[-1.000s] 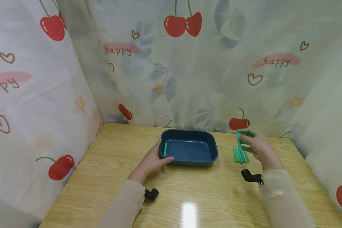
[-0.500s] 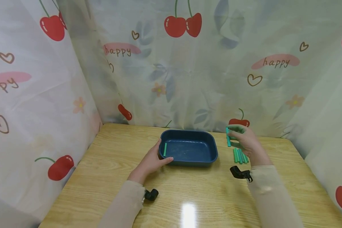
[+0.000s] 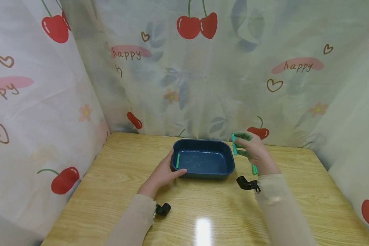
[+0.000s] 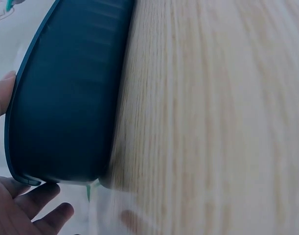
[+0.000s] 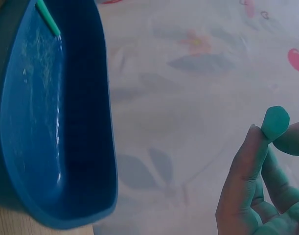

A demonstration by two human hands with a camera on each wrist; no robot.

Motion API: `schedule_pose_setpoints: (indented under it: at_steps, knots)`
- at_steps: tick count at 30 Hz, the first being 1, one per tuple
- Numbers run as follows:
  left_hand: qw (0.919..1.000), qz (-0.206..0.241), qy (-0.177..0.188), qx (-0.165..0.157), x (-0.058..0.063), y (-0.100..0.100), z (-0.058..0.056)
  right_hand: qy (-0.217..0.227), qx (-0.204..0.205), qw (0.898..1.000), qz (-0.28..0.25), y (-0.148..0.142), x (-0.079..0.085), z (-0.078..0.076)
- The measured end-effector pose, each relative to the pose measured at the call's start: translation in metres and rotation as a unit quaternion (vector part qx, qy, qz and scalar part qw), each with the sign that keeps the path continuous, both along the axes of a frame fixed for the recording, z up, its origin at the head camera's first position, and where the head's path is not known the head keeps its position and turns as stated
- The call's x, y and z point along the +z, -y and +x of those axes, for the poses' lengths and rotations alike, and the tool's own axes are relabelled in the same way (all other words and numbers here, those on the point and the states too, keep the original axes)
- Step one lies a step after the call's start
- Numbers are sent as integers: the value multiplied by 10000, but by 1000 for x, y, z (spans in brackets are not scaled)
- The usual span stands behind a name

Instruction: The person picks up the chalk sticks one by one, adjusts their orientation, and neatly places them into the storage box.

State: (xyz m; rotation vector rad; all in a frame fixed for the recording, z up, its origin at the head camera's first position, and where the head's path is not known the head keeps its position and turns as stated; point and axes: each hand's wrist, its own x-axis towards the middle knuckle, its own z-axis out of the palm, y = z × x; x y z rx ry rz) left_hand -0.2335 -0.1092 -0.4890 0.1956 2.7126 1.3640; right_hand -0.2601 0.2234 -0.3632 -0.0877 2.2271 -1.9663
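Observation:
My right hand [image 3: 250,147] pinches a teal stick [image 3: 234,145] between thumb and fingertips, held in the air just past the right end of a dark blue plastic tub [image 3: 209,176]. In the right wrist view the teal stick [image 5: 276,122] shows its round, flat end. With my left hand [image 3: 163,172] I grip the tub's left end, thumb on the front rim and fingers around the side. Inside the tub, near that end, lies one green stick [image 3: 178,160]. More green sticks [image 3: 254,169] lie on the table, partly hidden behind my right wrist.
The tub stands towards the back of a wooden table [image 3: 203,201]. Behind it and at both sides hangs a printed curtain [image 3: 203,85] with cherries and hearts. A small black camera is strapped to each wrist.
My right hand has lifted the teal stick away from the other sticks and carried it left to the tub's right end. The left hand and tub have stayed put.

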Motion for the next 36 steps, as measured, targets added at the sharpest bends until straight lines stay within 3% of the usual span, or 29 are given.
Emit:
schedule_pose_setpoints:
  at_steps: [17,26,36]
  knots:
    - [10000,31,10,34,3,0,2,195,32,9974,-696,46,-14,-10]
    - [10000,-22,-9,61,0,0,4,279,-196,9979,-556,66,-30,-12]
    - [9999,-73,45,117,1,0,1,548,-333,9959,-639,95,-45,-25]
